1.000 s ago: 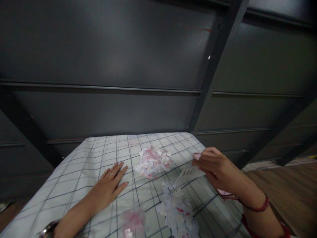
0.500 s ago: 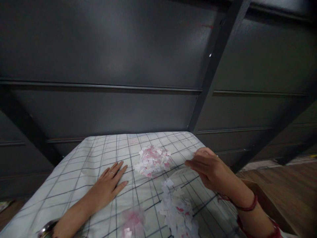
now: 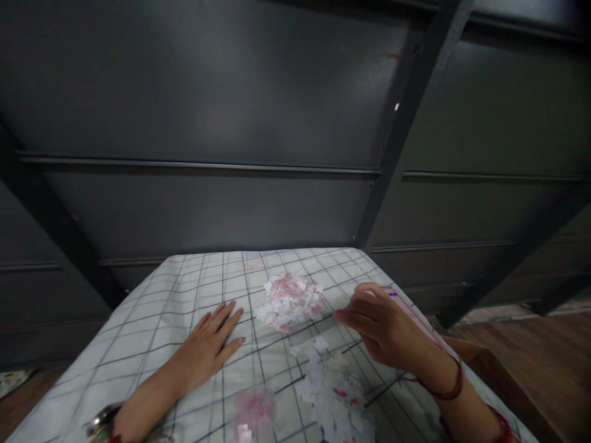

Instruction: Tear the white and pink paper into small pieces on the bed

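Observation:
My left hand (image 3: pixel 205 341) lies flat on the checked tablecloth (image 3: pixel 184 289), fingers spread, holding nothing. Left of the right fingertips is a heap of small white and pink paper scraps (image 3: pixel 290 301). Nearer to me lies a looser pile of white scraps with a few red bits (image 3: pixel 339 394). Over the cloth, right of both piles, my right hand (image 3: pixel 378 323) has its fingers pressed together; whatever is between them is hidden. A small clear bag with pink and white contents (image 3: pixel 253 412) sits at the front, between the left hand and the near pile.
A pink-edged flat sheet (image 3: pixel 410 311) shows beyond my right hand at the table's right edge. Below that edge, a brown cardboard box (image 3: pixel 480 363) stands on the wooden floor (image 3: pixel 545 344). A dark metal panel wall (image 3: pixel 221 209) rises behind the table.
My right hand has shifted slightly left and lower, uncovering the pink-edged sheet. The blurred pale piece by its fingertips is gone from there; a scrap now shows at the near pile's upper left.

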A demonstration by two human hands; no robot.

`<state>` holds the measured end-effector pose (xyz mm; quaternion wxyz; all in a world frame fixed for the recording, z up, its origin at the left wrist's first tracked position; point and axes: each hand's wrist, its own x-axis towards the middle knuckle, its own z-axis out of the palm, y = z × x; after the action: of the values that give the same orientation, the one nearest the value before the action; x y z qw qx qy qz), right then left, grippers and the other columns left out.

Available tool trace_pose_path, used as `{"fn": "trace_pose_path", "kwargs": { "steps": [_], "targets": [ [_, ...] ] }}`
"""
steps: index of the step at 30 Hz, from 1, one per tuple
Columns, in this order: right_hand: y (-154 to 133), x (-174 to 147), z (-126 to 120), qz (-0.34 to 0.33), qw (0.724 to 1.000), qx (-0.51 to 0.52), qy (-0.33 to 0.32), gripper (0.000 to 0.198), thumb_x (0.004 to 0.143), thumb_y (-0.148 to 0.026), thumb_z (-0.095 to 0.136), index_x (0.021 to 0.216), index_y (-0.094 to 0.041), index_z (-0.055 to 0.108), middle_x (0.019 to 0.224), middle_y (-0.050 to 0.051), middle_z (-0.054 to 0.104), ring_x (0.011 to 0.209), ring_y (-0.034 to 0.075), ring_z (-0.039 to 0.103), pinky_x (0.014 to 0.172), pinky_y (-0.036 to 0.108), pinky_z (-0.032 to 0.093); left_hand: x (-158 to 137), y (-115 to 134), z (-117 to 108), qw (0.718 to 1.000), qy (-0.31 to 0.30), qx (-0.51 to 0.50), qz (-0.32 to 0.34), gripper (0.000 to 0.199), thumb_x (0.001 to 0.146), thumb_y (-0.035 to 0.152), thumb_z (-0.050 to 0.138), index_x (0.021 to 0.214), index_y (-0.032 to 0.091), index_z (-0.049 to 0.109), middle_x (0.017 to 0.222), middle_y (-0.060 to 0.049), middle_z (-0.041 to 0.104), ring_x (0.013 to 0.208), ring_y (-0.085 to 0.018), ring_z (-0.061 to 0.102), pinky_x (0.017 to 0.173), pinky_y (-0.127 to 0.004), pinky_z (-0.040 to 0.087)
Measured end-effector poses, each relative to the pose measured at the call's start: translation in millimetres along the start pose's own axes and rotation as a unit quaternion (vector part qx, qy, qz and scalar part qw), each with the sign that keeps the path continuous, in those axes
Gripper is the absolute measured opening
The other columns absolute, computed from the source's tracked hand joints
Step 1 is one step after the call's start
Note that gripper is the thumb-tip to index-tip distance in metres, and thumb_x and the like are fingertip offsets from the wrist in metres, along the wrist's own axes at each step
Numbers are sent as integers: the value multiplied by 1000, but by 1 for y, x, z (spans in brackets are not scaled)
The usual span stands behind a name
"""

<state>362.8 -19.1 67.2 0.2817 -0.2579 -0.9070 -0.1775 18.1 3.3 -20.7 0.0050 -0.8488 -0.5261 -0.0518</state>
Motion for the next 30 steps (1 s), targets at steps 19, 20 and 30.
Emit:
{"fn": "trace_pose_path", "kwargs": {
  "steps": [19,20,30],
  "targets": [
    [1,-1,2,-2,1000,26,17,34,77,2,39,99,-16,57,70,2,55,71,15,46,74,36,41,0,0,0,1000,-8,2,0,61,90,56,25,138,19,32,145,-10,27,132,-28,24,105,-45,25],
    [0,0,3,-2,1000,28,9,33,77,2,38,98,-16,57,69,2,55,70,15,46,74,36,41,0,0,0,1000,-8,-1,-1,61,90,56,25,138,18,33,145,-11,27,132,-28,24,105,-46,25],
    [1,-3,-3,4,999,41,19,32,78,2,38,98,-15,57,70,3,57,70,15,49,74,36,41,1,3,-3,1000,-18,-4,-8,63,90,56,23,137,15,34,145,-12,26,132,-29,23,105,-48,24]
  ]
}}
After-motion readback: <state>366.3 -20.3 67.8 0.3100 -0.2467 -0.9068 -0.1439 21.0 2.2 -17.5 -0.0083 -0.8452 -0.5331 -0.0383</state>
